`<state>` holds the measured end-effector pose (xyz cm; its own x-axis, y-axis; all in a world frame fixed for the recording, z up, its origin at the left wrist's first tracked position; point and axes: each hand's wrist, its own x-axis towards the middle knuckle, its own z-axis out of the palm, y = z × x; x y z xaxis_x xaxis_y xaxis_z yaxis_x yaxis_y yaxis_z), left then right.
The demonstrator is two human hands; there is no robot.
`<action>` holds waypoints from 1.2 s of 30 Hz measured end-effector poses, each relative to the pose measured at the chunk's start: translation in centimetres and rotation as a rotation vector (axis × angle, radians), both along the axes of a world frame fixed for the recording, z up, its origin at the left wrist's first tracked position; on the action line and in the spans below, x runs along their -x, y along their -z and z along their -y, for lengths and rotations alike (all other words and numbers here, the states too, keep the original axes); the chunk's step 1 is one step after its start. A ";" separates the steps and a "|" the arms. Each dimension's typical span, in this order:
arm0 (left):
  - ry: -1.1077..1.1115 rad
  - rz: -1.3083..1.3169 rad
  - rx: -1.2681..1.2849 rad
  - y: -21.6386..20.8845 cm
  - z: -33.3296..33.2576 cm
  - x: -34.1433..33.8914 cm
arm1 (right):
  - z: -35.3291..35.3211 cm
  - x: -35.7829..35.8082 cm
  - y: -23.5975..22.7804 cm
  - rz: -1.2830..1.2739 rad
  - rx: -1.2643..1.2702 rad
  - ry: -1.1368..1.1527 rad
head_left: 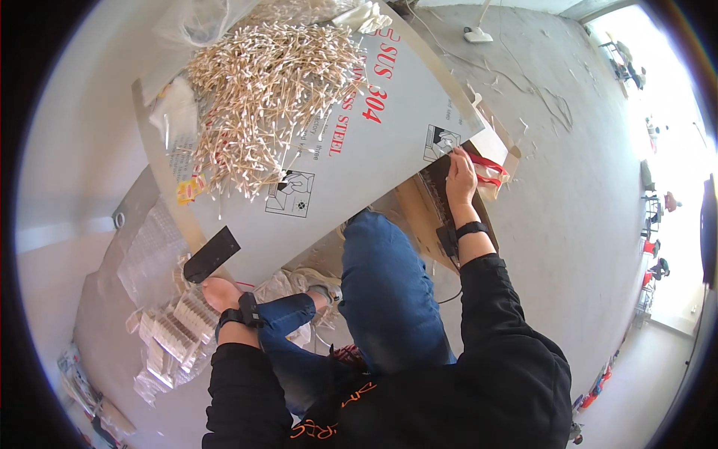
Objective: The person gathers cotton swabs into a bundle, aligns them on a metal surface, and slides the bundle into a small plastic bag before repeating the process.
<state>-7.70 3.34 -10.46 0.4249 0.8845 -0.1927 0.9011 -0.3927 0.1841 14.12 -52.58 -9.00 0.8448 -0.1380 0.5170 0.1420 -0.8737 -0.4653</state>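
Note:
My left hand point(221, 294) is low by the near left corner of a pale printed board point(359, 161), next to a dark flat rectangle point(212, 254) that looks like a phone. Its fingers are mostly hidden, so whether it grips the rectangle is unclear. On the board's far left part lies a big loose heap of cotton swabs point(277, 97) with pale sticks and white tips. My right hand point(461, 179) rests, fingers stretched, along the dark edge of a brown wooden box or stool point(426, 213), close to the board's right corner. Nothing shows in its grasp.
Bundled white stick-like packs in clear plastic point(176, 337) lie on the floor at left. A red-edged item point(490, 172) sits by an opened carton at right. Clear plastic bags point(202, 22) lie behind the heap. A cable point(535, 86) and scattered swabs lie on the grey floor.

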 end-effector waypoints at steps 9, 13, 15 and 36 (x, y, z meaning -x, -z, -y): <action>-0.013 0.094 -0.001 -0.3 -0.3 0.6 | 3.4 7.3 2.9 -0.322 0.082 0.072; 0.165 0.118 0.001 0.5 -0.1 1.1 | 3.9 5.7 1.7 -0.301 0.100 0.095; -0.071 0.200 -0.032 0.9 0.4 0.7 | 1.1 3.1 -0.8 -0.412 -0.603 0.170; -0.623 0.153 0.145 -6.0 3.7 -3.4 | -31.4 -8.6 -9.1 -0.383 0.420 -1.256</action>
